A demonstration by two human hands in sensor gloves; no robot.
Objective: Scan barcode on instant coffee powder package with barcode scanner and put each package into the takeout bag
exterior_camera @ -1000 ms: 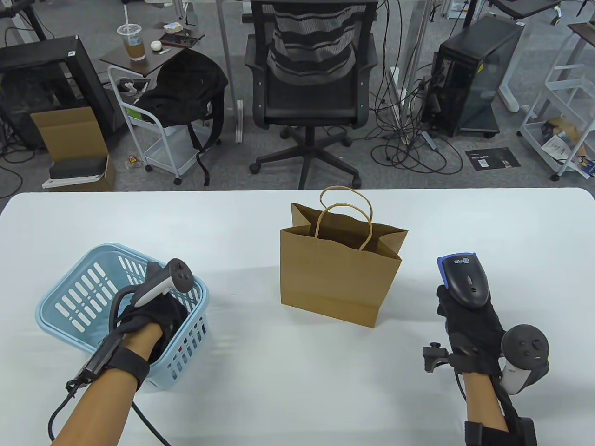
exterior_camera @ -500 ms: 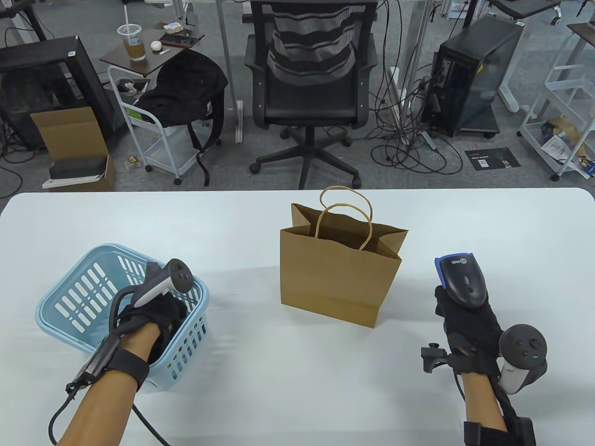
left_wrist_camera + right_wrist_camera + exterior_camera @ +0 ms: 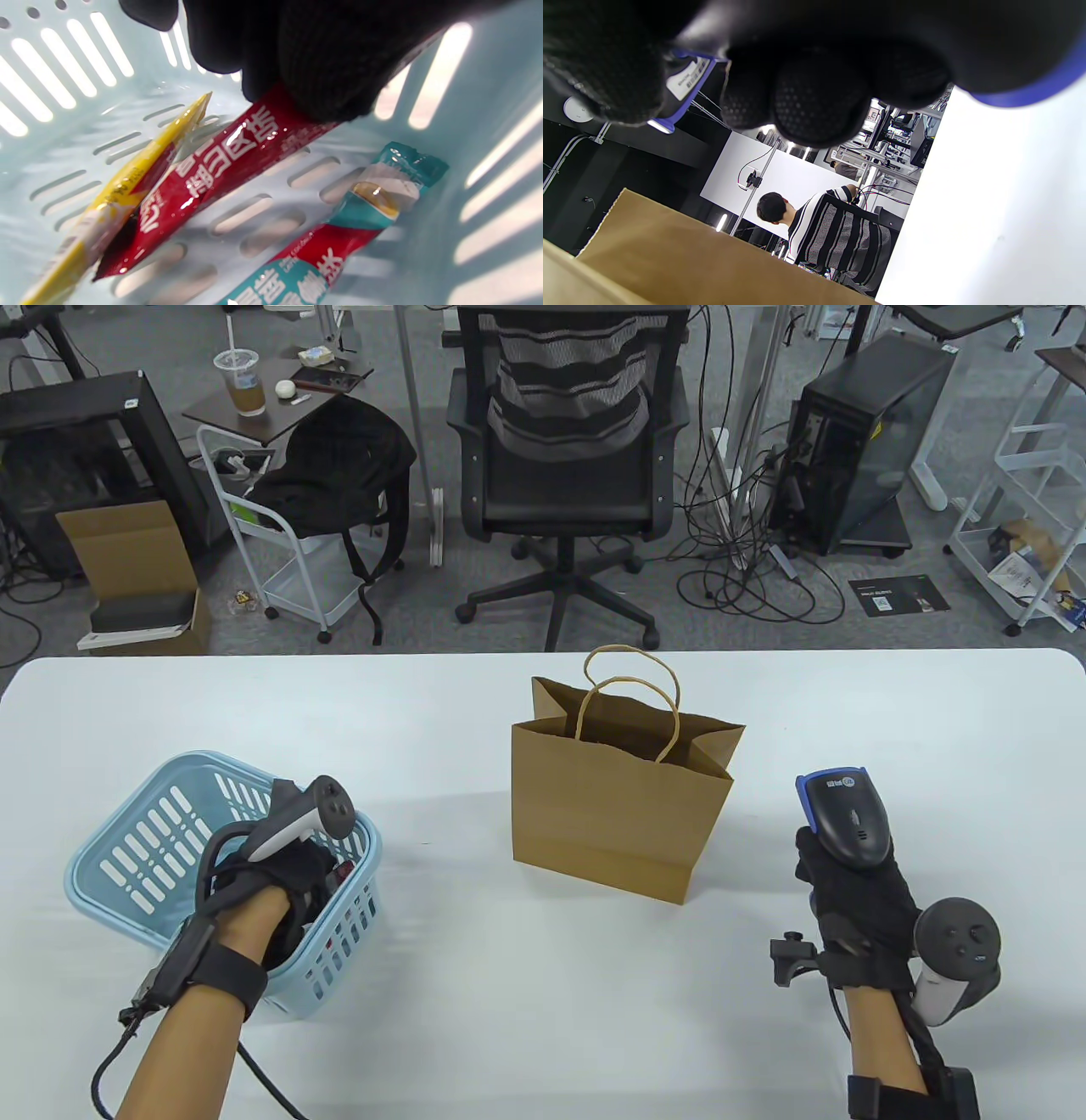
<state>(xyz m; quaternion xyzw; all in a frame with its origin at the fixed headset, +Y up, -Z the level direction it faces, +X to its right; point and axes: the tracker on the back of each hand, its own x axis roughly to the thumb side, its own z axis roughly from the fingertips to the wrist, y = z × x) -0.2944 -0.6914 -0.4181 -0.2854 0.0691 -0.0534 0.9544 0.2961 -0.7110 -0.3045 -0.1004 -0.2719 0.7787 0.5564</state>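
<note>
Now the left hand (image 3: pixel 284 869) pinches a red packet (image 3: pixel 212 169) in the basket (image 3: pixel 127 848) at near left — neighbouring packets could snag and lift too; the right hand (image 3: pixel 857 899) grips the scanner (image 3: pixel 848 814).

Basket (image 3: pixel 488 140): smooth pale-blue plastic, slotted. Sachets (image 3: pixel 220 161): glossy foil-like film. Bag (image 3: pixel 611 806): matt brown paper. Glove fingers (image 3: pixel 322 63): black knit cloth. Tabletop (image 3: pixel 509 984): smooth white.
</note>
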